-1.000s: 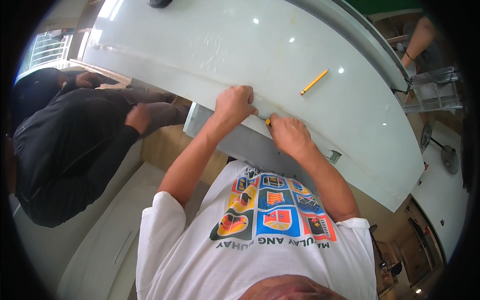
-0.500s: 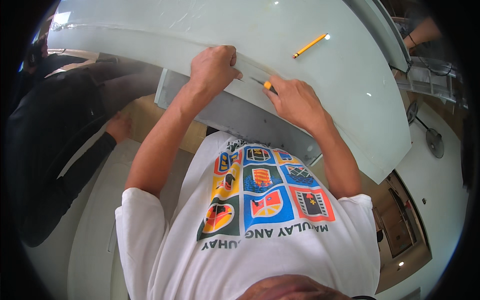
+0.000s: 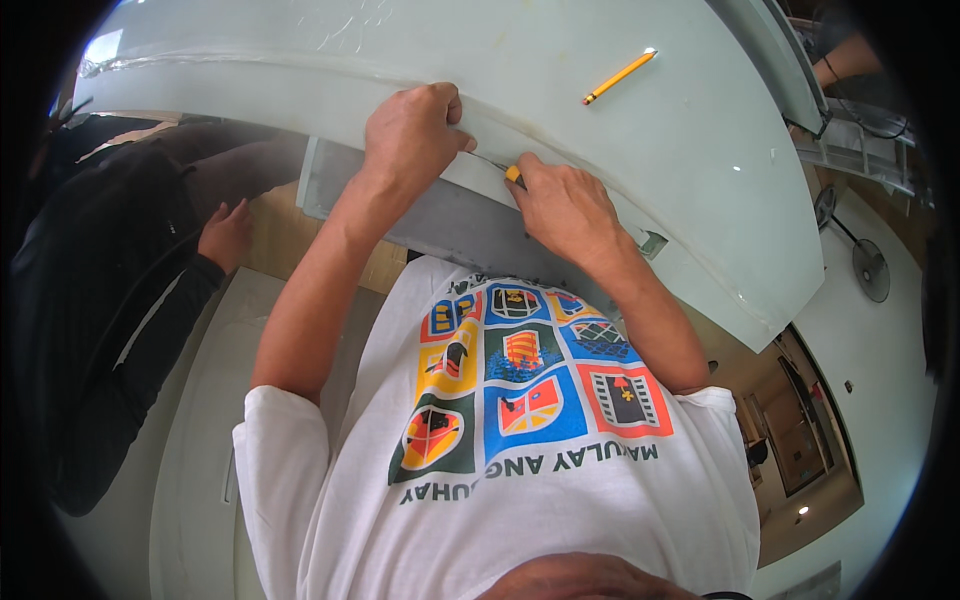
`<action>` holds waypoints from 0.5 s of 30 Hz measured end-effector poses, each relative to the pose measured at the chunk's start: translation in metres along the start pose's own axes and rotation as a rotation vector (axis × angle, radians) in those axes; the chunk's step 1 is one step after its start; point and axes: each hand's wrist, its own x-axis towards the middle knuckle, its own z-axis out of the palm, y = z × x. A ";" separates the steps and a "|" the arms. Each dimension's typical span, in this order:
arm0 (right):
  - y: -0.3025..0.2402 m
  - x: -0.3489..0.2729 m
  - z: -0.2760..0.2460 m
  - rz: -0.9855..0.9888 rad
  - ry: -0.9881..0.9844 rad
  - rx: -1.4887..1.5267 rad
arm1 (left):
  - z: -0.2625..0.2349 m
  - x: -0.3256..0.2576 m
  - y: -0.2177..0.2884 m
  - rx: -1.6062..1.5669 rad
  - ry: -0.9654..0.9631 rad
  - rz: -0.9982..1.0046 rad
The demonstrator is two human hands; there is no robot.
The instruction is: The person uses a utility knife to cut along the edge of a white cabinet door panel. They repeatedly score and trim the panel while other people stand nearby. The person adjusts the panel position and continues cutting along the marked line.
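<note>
a yellow-ended cutter (image 3: 515,175) is gripped in the right hand (image 3: 570,208), fingers closed around it, at the near edge of the pale glossy tabletop (image 3: 560,60). its thin blade (image 3: 498,165) is pointed left, toward the left thumb; contact at the tip can't be told. the left hand (image 3: 412,130) is placed on the same edge, left of the cutter, fingers curled in; whether anything is pinched there can't be told. a yellow pencil (image 3: 620,77) is seen farther off, right, on the tabletop. a grey panel (image 3: 480,225) is partly covered by the near edge. a dark-clothed person (image 3: 110,240) is seen at left.
</note>
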 end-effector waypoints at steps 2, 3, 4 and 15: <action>0.003 -0.001 0.000 -0.013 0.003 -0.006 | -0.001 0.000 0.002 0.005 -0.016 -0.015; 0.004 0.000 0.001 -0.019 0.001 -0.007 | -0.004 0.000 0.004 0.009 -0.034 -0.028; 0.005 0.000 0.001 -0.026 -0.001 -0.009 | -0.007 -0.001 0.007 0.013 -0.052 -0.041; 0.003 -0.004 0.001 -0.051 -0.004 -0.089 | 0.006 -0.008 0.005 -0.039 0.029 -0.026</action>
